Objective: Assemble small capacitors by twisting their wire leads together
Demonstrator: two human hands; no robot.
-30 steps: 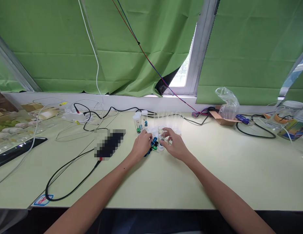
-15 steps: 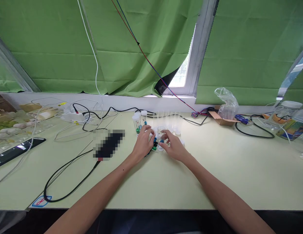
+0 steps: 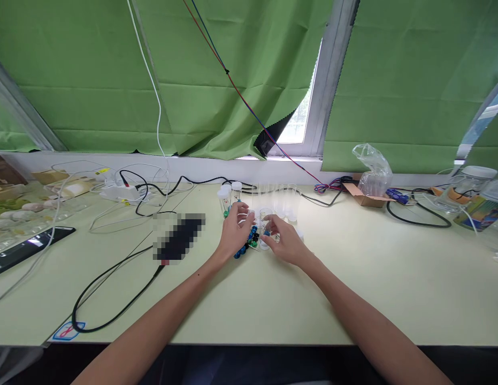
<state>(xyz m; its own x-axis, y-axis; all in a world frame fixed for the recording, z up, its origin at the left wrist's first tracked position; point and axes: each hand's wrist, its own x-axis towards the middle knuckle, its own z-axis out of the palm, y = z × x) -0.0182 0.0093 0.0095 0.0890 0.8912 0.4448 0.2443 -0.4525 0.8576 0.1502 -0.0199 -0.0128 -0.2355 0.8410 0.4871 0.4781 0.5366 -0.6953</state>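
Observation:
My right hand (image 3: 284, 240) grips a small clear vial (image 3: 265, 227) that stands upright on the pale green table (image 3: 273, 299). My left hand (image 3: 235, 233) hovers just left of the vial with fingers curled, pinching something white at its fingertips that I cannot make out. Beneath and between the hands lies a small pile of blue, green and black beads (image 3: 249, 243). Two capped vials (image 3: 229, 199) with beads inside stand just behind my left hand. Several empty clear vials (image 3: 284, 202) stand behind my right hand.
A black device (image 3: 177, 238) with a black cable (image 3: 108, 291) lies left of the hands. White and black cables (image 3: 136, 192) sprawl at the back left. A cardboard box with a plastic bag (image 3: 371, 179) and jars (image 3: 473, 195) sit at the back right. Green curtains hang behind.
My left hand has lifted from the bead pile and moved up toward the vial's mouth. My right hand has kept its hold on the vial.

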